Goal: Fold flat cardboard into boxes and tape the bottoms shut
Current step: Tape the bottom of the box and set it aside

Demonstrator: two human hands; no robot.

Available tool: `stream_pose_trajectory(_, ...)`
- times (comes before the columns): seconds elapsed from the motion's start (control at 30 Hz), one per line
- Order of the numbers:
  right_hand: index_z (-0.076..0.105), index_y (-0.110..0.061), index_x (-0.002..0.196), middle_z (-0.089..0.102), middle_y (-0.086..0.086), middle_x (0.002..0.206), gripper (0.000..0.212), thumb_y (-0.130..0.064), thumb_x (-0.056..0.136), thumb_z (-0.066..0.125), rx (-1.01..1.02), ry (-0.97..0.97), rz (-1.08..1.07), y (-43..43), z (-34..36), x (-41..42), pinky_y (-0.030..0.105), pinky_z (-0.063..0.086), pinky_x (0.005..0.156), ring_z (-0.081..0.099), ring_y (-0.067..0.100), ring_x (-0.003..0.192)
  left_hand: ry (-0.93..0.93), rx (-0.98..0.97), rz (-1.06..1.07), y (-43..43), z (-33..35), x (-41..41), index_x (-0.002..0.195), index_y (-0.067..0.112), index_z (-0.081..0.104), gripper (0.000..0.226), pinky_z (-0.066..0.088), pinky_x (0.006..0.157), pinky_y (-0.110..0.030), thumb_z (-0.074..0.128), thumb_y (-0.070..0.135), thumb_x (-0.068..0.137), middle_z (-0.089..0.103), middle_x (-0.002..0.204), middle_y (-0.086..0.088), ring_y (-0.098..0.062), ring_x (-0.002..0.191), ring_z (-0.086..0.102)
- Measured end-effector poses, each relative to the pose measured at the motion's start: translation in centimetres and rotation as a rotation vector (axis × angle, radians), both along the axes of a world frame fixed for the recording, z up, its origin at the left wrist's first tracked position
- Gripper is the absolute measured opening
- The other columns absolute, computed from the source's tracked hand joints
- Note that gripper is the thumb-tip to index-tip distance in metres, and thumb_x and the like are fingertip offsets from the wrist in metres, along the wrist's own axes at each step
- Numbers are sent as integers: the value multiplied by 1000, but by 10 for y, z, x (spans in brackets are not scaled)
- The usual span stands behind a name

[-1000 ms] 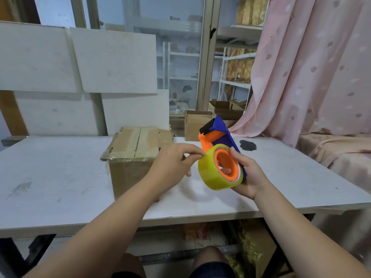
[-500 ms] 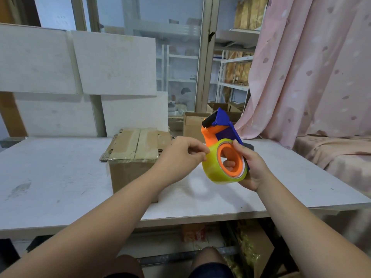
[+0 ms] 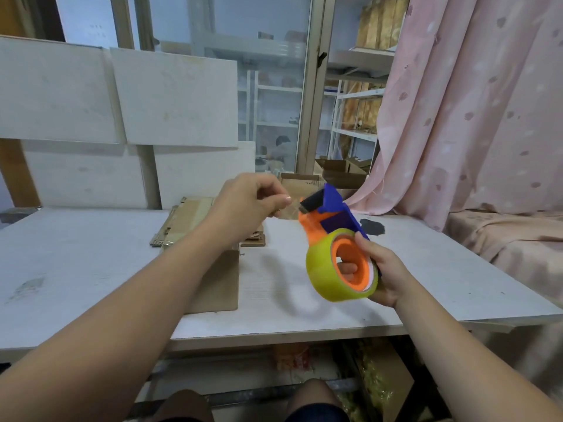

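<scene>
The right hand [image 3: 385, 271] grips the dispenser [image 3: 330, 210], with its fingers [image 3: 348, 267] curled through the orange core and the thumb lying on the rim of the yellow tape [image 3: 320, 277]. The roll hangs above the table [image 3: 76, 254], near its front edge and tilted, with the blue and orange head pointing up and away.

The left hand [image 3: 251, 204] is raised just left of that head, thumb and forefinger pressed together and the other fingers curled. It seems to pinch the free end of the tape. The clear strip is hard to make out against the background.

The box [image 3: 221, 280] stands on the table under the left forearm, touching neither hand.

Half a second ago the left fingertips were at the roll itself. They are now higher and clear of it, level with the head, and the dispenser sits lower and further right.

Print on the far cardboard is too blurred to read.
</scene>
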State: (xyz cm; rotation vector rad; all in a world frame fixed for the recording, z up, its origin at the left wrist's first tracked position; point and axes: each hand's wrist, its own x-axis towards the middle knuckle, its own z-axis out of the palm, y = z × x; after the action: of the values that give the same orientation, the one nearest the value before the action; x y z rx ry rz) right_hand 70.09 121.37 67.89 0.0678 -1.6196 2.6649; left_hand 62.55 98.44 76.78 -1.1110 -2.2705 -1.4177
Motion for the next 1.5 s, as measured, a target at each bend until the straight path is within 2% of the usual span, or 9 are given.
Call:
stream_pose_trajectory(0.2, 71, -12, 105, 66, 9, 91, 75, -46, 42, 95, -116, 149, -181, 9, 0, 1, 26, 48, 58, 51, 11, 54, 47, -43, -74, -5, 2, 4, 76, 18, 65, 13, 49, 74, -21, 64, 15, 88, 67, 73, 5, -9, 75, 63)
stream_pose_trajectory(0.37, 62, -15, 110, 65, 6, 86, 85, -55, 41, 91, 301, 189, -234, 10, 20, 11, 28, 52, 58, 57, 15, 65, 36, -46, -136, -12, 7, -10, 76, 16, 63, 15, 46, 67, -9, 62, 9, 89, 66, 74, 5, 1, 70, 63)
stream_pose_trajectory(0.57, 63, -17, 108, 59, 2, 78, 37, -29, 74, 72, 593, 178, -123, 14, 37, 14, 26, 49, 60, 51, 13, 65, 40, -16, -117, -26, 9, -28, 76, 18, 64, 16, 51, 80, -25, 62, 9, 89, 68, 75, 7, -9, 78, 65)
stream_pose_trajectory(0.83, 65, -17, 108, 61, 7, 86, 79, -56, 44, 90, 359, 221, -218, 16, 36, 5, 28, 49, 59, 51, 18, 68, -3, 47, -142, -36, 3, -37, 72, 17, 62, 19, 51, 86, -33, 62, 8, 89, 70, 77, 5, -15, 84, 66)
stream_pose_trajectory(0.9, 64, -17, 108, 60, 8, 85, 76, -54, 46, 90, 397, 214, -200, 15, 38, 6, 28, 50, 60, 51, 17, 66, -15, 45, -144, -38, 3, -39, 72, 16, 62, 19, 51, 86, -31, 61, 7, 89, 70, 77, 6, -14, 84, 66)
stream_pose_trajectory(1.03, 65, -21, 109, 55, 6, 79, 35, -27, 74, 69, 638, 180, -139, 11, 42, 8, 25, 47, 58, 48, 15, 65, -35, 66, -136, -45, 2, -44, 73, 14, 62, 19, 51, 84, -28, 60, 4, 90, 70, 79, 4, -11, 81, 66)
stream_pose_trajectory(1.27, 69, -27, 104, 59, 0, 78, 43, -38, 65, 79, 653, 155, -157, 22, 39, 4, 23, 46, 59, 50, 13, 67, -44, -9, -127, -56, 4, -48, 77, 14, 66, 14, 51, 84, -20, 62, 7, 88, 72, 88, 1, -9, 89, 66)
stream_pose_trajectory(1.4, 58, -46, 126, 65, -20, 106, 52, -35, 77, 74, 984, 173, -180, 21, 47, -2, 24, 49, 77, 59, 8, 92, -37, 21, -73, -57, 13, -53, 77, 16, 69, 12, 48, 84, -16, 65, 9, 86, 72, 88, 11, -2, 91, 66)
stream_pose_trajectory(1.5, 44, -59, 132, 52, -18, 136, 62, -44, 77, 69, 1297, 193, -200, 17, 55, -5, 33, 45, 98, 51, 8, 121, 47, -9, -75, -50, 17, -46, 79, 19, 70, 12, 50, 84, -16, 68, 8, 84, 72, 90, 10, -5, 90, 67)
